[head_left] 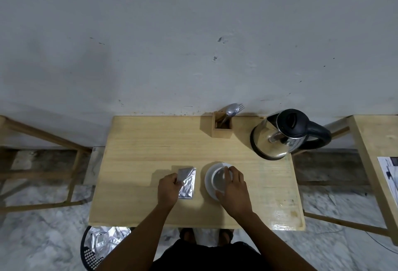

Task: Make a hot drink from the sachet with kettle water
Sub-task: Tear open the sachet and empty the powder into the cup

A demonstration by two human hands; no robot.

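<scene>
A silver foil sachet [187, 183] lies flat on the wooden table [140, 152], and my left hand [169, 189] pinches its left edge. To its right a white cup [218, 179] stands on a white saucer [208, 181]. My right hand [233, 189] curls over the cup's right side, fingers on the rim and thumb at the near side. The steel kettle [282, 136] with black lid and handle stands at the table's back right, apart from both hands.
A wooden holder [221, 127] with a spoon and fork stands at the back edge beside the kettle. A black mesh bin [97, 247] with foil wrappers sits on the floor at front left. Wooden furniture flanks both sides; papers [389, 173] lie on the right one.
</scene>
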